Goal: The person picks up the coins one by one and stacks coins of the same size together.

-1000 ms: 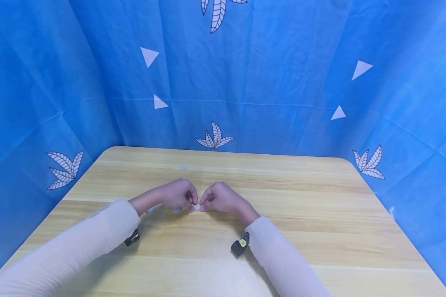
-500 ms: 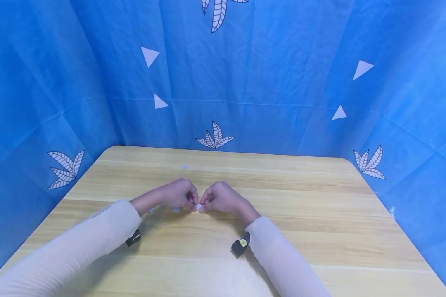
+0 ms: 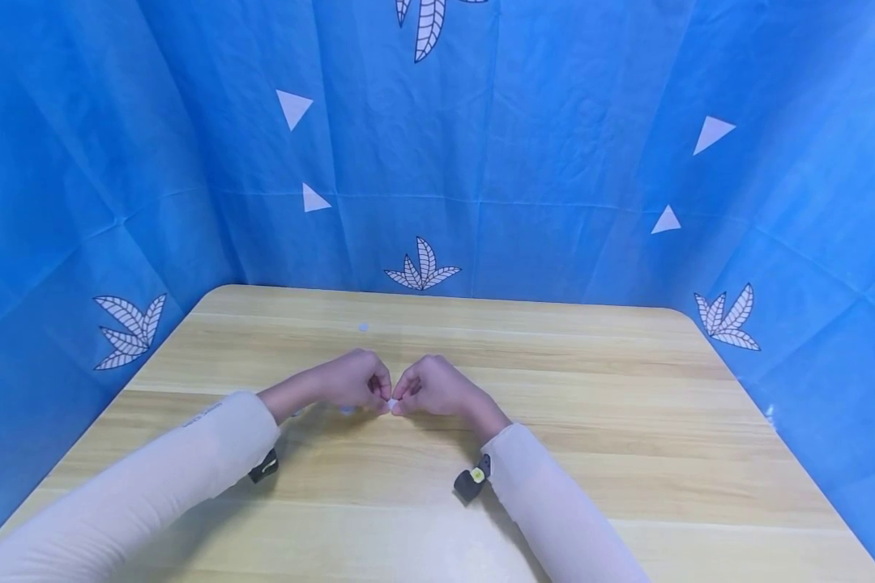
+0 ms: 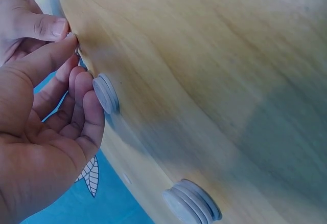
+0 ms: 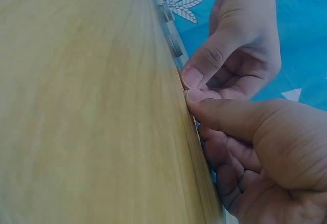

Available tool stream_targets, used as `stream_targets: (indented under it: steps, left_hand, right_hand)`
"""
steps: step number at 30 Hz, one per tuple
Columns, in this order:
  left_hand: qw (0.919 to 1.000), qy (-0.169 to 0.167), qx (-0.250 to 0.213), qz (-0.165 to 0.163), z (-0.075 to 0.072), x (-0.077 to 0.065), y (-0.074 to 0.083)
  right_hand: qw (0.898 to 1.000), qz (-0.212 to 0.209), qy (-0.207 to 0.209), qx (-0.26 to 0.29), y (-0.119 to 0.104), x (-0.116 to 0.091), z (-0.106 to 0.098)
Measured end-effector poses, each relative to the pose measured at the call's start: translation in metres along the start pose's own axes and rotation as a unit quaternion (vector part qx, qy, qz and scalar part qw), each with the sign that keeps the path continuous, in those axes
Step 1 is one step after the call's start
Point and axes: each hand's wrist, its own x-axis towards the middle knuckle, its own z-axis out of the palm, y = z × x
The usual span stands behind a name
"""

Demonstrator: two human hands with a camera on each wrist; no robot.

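Note:
Close together over the middle of the table, my left hand (image 3: 350,380) and right hand (image 3: 437,387) pinch a small pale round disc (image 3: 393,404) from opposite sides. Thumbs and forefingers cover most of it, and its exact kind cannot be told. Beside the curled lower fingers of the left hand stands a short stack of grey discs (image 4: 106,93) in the left wrist view. A second stack of grey discs (image 4: 191,202) lies nearer to that camera. In the right wrist view the thumbtips of both hands almost meet, and the disc is nearly hidden.
One more pale disc (image 3: 363,327) lies farther back on the wooden table (image 3: 591,421). Blue cloth (image 3: 554,146) with leaf and triangle prints hangs round the back and sides. A black wrist strap (image 3: 470,484) hangs below the right sleeve.
Both hands have drifted very slightly to the right with the disc, and less of the disc shows between the fingertips. The stacks and far disc stay put.

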Motion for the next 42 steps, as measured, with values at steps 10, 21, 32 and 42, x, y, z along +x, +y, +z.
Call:
stream_targets:
  steps: [10, 21, 32, 42]
  left_hand:
    - [1.0, -0.002, 0.001, 0.0, 0.0, 0.0, 0.002]
    - [1.0, -0.009, 0.003, 0.001, -0.004, 0.001, 0.001]
    - [0.9996, 0.025, 0.011, -0.008, -0.025, -0.001, -0.016]
    - [0.9966, 0.07, 0.011, -0.044, -0.05, 0.006, -0.036]
  right_hand:
    - [1.0, -0.002, 0.003, 0.001, 0.002, 0.001, 0.0]
    - [1.0, 0.004, 0.005, 0.005, 0.002, 0.001, 0.0]
    - [1.0, 0.016, 0.005, -0.003, -0.002, 0.0, 0.0]
    - [1.0, 0.015, 0.004, -0.005, 0.0, 0.0, 0.0]
